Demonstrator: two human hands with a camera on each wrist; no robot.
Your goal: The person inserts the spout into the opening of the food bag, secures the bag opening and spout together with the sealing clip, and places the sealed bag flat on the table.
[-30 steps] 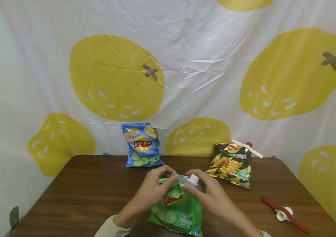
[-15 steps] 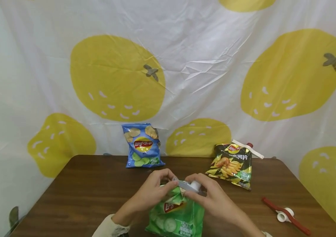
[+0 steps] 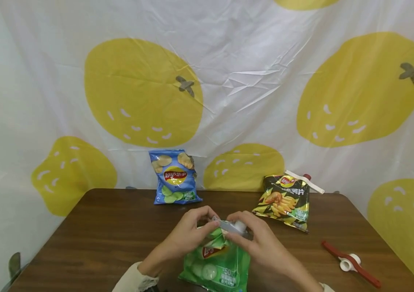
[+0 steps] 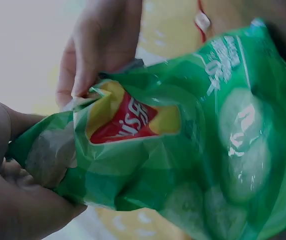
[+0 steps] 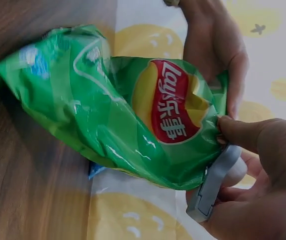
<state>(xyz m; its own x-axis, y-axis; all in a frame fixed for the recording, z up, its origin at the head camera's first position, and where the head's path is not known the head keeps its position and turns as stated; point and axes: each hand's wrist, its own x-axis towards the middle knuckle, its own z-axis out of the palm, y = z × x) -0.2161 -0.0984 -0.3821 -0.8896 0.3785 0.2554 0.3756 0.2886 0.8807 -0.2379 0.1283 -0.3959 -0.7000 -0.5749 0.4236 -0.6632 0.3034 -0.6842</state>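
Observation:
A green Lay's chip bag (image 3: pixel 230 265) stands on the table between both hands, its top folded and creased. The left hand (image 3: pixel 186 233) pinches the bag's upper left part, close to one end of a grey bag clip (image 3: pixel 227 226). The right hand (image 3: pixel 263 245) grips this clip around its white cap (image 3: pixel 240 226). In the right wrist view, the grey clip (image 5: pixel 215 182) lies along the bag's top edge, with the thumb pressing beside it. The left wrist view shows the left hand (image 4: pixel 18 195) on the crumpled corner. How far the clip encloses the bag is hidden.
A blue chip bag (image 3: pixel 175 178) stands at the table's back edge. Right of it leans a black chip bag (image 3: pixel 282 200) with a white clip (image 3: pixel 312 185) across its top. A red clip (image 3: pixel 367 275) with a white spout lies at the right. Behind hangs a lemon-print cloth (image 3: pixel 247 101).
The right hand's fingers now cover more of the white cap. Both hands and the clip sit slightly lower than a second ago. The other bags and the red clip have stayed put.

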